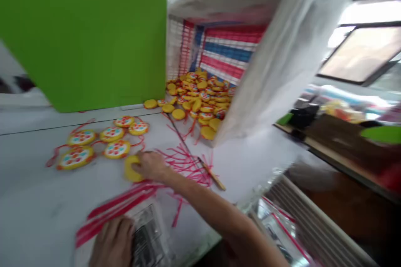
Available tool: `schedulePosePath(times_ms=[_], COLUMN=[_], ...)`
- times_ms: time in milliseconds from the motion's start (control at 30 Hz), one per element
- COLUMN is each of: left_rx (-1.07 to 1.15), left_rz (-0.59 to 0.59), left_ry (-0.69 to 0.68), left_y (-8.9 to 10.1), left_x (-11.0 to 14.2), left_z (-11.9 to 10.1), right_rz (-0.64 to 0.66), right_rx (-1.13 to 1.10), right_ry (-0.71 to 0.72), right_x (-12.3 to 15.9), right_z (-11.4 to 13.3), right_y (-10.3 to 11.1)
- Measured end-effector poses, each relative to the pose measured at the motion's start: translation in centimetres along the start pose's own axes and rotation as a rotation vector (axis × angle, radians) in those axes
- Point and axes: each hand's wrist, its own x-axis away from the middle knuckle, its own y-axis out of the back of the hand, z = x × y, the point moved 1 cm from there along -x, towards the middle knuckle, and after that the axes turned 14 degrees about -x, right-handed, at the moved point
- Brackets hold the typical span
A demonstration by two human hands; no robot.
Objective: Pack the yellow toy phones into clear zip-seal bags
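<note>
My right hand is closed at the edge of a round yellow disc, which lies face down or is barely tilted; motion blur hides which. Flat on a stack of clear plastic bags with red top strips rests my left hand, its fingers stretched over the bags and partly cut off by the frame. Beyond the right hand several yellow discs with white, dotted faces and red cords lie face up in a loose group. Pink-red cords spread under and beside my right forearm.
A big heap of similar yellow discs spills from a striped woven bag lined with white plastic. A thin wooden-handled tool lies on the white table. A green panel stands behind. More plastic bags sit below the table's right edge.
</note>
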Motion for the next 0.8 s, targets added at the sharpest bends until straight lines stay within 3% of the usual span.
schedulePosePath(times_ms=[133, 200, 267, 400, 633, 733, 800], left_rx=[0.125, 0.211, 0.269, 0.469, 0.399, 0.388, 0.286], left_rz=[0.151, 0.165, 0.15, 0.148, 0.196, 0.187, 0.099], left_ry=[0.311, 0.436, 0.512, 0.625, 0.516, 0.452, 0.343], left_y=[1.9, 2.2, 2.5, 3.1, 3.3, 3.0, 2.3], left_x=[-1.4, -1.6, -1.3, -0.6, -1.8, -0.8, -0.1], left_z=[-2.4, -2.5, -2.2, -1.8, -1.7, -0.7, -0.2], right_rz=[-0.022, 0.002, 0.058, 0.107, 0.164, 0.205, 0.24], right_rx=[-0.186, -0.491, -0.618, -0.554, -0.438, -0.657, -0.937], right_ry=[0.07, 0.081, 0.096, 0.083, 0.023, -0.031, -0.088], right_x=[1.6, 2.4, 3.7, 7.2, 11.1, 11.2, 10.8], right_z=[-1.2, -2.1, -2.7, -2.7, -1.3, -1.2, -0.8], right_y=[0.9, 0.9, 0.9, 1.0, 1.3, 0.8, 0.1])
